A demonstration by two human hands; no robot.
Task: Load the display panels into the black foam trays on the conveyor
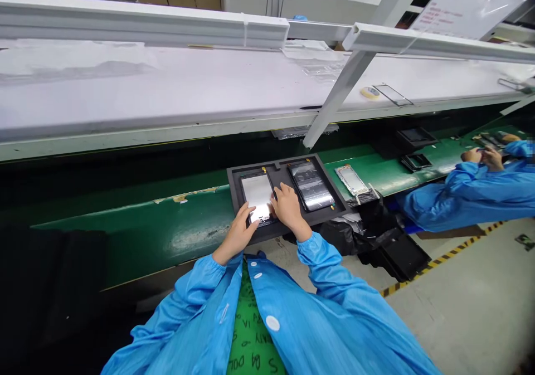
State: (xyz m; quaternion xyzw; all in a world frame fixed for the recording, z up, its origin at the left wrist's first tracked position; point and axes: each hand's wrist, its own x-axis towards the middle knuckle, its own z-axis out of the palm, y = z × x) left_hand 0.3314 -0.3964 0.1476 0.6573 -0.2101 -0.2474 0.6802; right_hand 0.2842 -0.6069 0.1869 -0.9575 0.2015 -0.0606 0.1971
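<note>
A black foam tray (279, 167) lies on the green bench in front of me, with two recesses side by side. In its left recess is a display panel (256, 190) with a bright, silvery face and a black lower end. My left hand (237, 231) grips this panel at its lower left corner, the thumb along the bottom edge. At the panel's right edge, my right hand (288, 207) holds it with bent fingers, partly over the tray's divider. A second display panel (311, 185), dark and glossy with small yellow tabs, lies in the right recess.
Right of the tray lies a silvery metal-backed part (351, 179) on the green bench (200, 224). Black bins (401, 252) stand below. A white slanted post (338, 93) rises behind the tray. At far right a co-worker's hands (485, 156) handle something small.
</note>
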